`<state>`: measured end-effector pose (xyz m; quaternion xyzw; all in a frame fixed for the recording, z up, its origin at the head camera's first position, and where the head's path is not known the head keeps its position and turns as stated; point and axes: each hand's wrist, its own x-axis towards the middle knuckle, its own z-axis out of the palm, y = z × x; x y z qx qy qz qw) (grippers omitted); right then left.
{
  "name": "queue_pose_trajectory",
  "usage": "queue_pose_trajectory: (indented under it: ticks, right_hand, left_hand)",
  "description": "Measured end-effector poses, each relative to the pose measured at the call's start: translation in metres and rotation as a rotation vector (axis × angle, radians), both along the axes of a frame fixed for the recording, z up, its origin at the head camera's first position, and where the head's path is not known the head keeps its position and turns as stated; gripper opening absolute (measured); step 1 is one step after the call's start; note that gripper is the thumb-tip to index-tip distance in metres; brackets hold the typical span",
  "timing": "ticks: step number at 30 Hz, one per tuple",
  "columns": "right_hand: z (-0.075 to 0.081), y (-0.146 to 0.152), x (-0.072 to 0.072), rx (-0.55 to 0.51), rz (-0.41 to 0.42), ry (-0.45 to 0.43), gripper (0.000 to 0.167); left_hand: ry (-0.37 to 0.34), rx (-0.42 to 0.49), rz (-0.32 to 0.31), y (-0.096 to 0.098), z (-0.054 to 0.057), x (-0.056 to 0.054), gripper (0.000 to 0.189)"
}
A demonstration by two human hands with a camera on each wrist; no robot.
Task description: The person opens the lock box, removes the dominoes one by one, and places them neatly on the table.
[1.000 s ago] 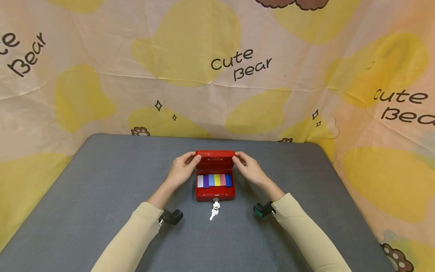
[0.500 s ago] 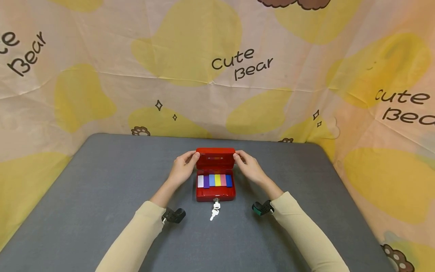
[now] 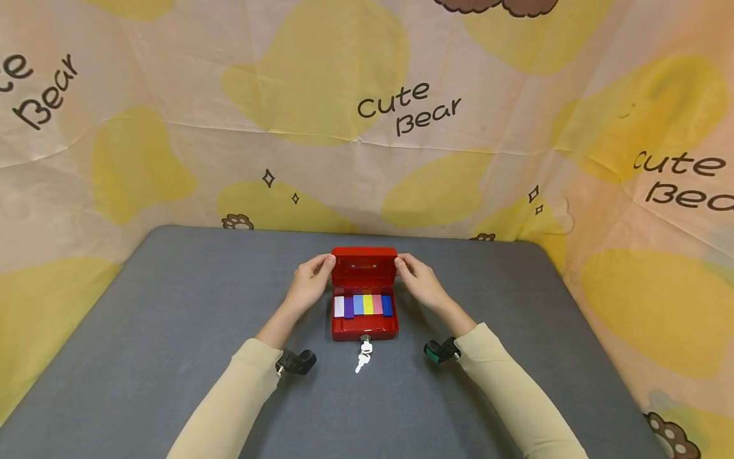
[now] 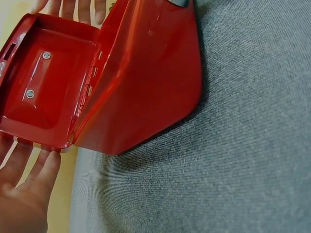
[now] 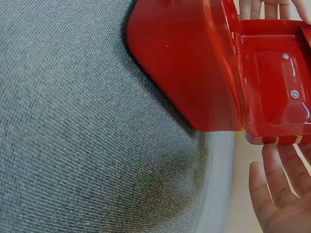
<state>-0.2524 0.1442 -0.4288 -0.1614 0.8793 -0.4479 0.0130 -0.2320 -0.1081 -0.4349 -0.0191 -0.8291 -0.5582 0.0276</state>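
Observation:
A small red metal cash box (image 3: 350, 334) stands on the table with its hinged lid (image 3: 364, 273) raised. My left hand (image 3: 308, 284) holds the lid's left side, thumb at the front corner and fingers along the edge. On the opposite side my right hand (image 3: 423, 284) grips the lid the same way. Several coloured blocks (image 3: 367, 305), white, purple, light blue, yellow, pink and dark blue, lie in a row inside the box. Keys (image 3: 364, 354) hang from the lock at its front. In the left wrist view, two small screws (image 4: 46, 55) show inside the lid.
The grey cloth-covered table (image 3: 201, 319) extends around the box. A printed fabric backdrop (image 3: 321, 76) with yellow patches rises behind and at both sides. Black wrist straps (image 3: 295, 362) are on both forearms.
Both hands have tilted the lid slightly farther back, so more of its inside shows. The box, blocks and keys have stayed in place.

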Motion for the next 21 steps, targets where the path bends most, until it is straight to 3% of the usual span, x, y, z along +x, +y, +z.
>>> queue_pose_trajectory:
  ticks: [21]
  right_hand:
    - [-0.0041, -0.0018, -0.0061, 0.038, -0.017, -0.009, 0.043]
  left_hand:
    - [-0.043, 0.07, 0.025, 0.0043, 0.0007, -0.0048, 0.049]
